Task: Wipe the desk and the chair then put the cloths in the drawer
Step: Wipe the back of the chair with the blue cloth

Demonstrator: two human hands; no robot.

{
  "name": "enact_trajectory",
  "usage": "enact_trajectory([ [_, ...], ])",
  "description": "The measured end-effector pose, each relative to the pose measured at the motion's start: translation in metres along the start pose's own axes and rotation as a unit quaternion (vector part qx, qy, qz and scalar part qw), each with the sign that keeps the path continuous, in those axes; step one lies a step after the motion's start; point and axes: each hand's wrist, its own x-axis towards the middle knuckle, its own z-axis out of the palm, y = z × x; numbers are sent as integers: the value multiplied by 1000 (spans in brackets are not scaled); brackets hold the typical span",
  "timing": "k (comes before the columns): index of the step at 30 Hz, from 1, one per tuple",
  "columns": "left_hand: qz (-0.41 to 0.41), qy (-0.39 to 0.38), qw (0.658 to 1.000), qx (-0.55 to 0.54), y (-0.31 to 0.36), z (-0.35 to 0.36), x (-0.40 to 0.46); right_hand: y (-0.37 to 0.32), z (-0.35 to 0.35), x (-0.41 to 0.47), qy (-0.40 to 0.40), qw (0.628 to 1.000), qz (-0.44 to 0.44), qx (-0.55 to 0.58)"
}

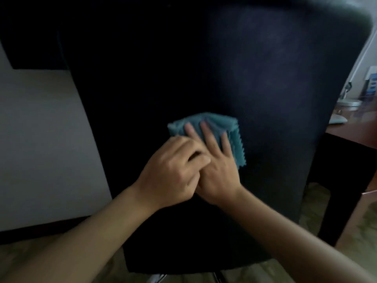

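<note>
Right now both hands work low on the dark chair back (224, 68), which fills most of the head view and stands upright in front of the person. A teal cloth (216, 124) with a pinked edge lies flat against the upholstery, slightly right of the backrest's middle and well below its top edge. The right hand (218, 170) rests on it with fingers straight and spread, palm pressing the fabric into the chair; most of the cloth shows beyond the fingertips, up and away from the wrist, with a strip hanging past the little finger toward the backrest's right edge. The left hand (173, 170) sits just beside it, touching it at the knuckles, its fingers curled in over the right hand's thumb side. Whether those curled fingers pinch a fold of cloth or merely bear down on the other hand, I cannot tell.

The cloth's longer side seems to run up and down the backrest, so the natural stroke is along that line. The right hand is the nearer and the one actually carrying it. Much of the backrest above appears unreached, so the chair wipe looks only partly done. The desk (350, 133) shows at the right edge, behind the chair; no drawer is in view.
</note>
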Motion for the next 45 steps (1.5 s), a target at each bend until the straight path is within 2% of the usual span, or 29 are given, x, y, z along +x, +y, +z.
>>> enact_trajectory([
  [4,-56,-108,992,-43,22,27,-88,-42,42,-88,-94,994,-55,1],
  [8,-53,-206,973,-89,46,46,-146,-60,55,-152,-172,980,-105,12],
  [10,-67,-200,972,-105,52,50,-153,-63,54,-162,-183,979,-93,8],
  [12,-87,-159,978,-103,55,50,-149,-61,48,-163,-192,978,-83,8],
  [16,-159,-90,983,-29,44,42,-132,-47,36,-162,-191,980,-52,18],
  [20,-204,-139,969,21,45,39,-127,-42,28,-161,-166,986,-13,31],
  [24,-257,-190,947,-44,52,37,-124,-56,16,-159,-135,986,37,94],
  [28,-300,-240,910,-157,46,10,-93,-61,-19,-133,-118,970,134,166],
  [31,-326,-279,880,-201,34,-22,-51,-55,-52,-86,-99,949,212,210],
  [37,-320,-343,845,-256,11,-97,50,-35,-129,16,-218,880,330,262],
  [41,-275,-377,838,-284,-4,-154,136,-4,-200,83,-283,858,374,210],
  [45,-237,-383,838,-309,-3,-191,215,43,-272,132,-317,838,382,228],
])
